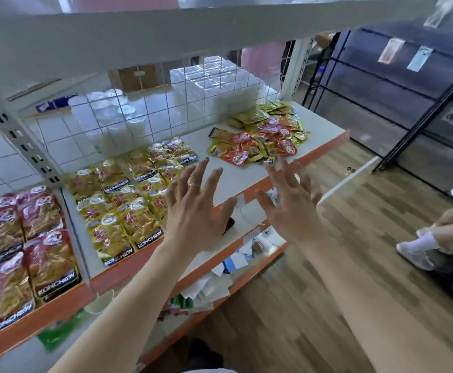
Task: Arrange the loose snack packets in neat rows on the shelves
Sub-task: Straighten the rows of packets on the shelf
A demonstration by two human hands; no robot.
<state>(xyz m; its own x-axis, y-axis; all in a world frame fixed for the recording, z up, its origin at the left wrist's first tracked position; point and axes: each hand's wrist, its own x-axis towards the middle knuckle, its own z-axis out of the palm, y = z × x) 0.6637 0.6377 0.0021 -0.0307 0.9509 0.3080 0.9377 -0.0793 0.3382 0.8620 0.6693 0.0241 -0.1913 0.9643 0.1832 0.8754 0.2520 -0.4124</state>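
Two spread-fingered, empty hands, left hand (195, 211) and right hand (290, 205), hover before jumbled yellow-and-red loose packets (263, 135).

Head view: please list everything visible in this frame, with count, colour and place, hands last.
loose small packets: a heap, too many to count, yellow and red, right part of the shelf
yellow Konchew packets: many, in rows, yellow, middle of the shelf
red Konchew packets: several, in rows, red, left bay
shelf: one, white with orange front edge, across the view
wire grid: one, white, behind the shelf
clear containers: many, clear, behind the grid
papers: several, white and blue, lower shelf
black rack: one, black, far right
floor: wood-brown, right
another person's shoe: one, white, right edge
left hand: one, fingers spread, gold ring, at the shelf front
right hand: one, fingers spread, near the heap
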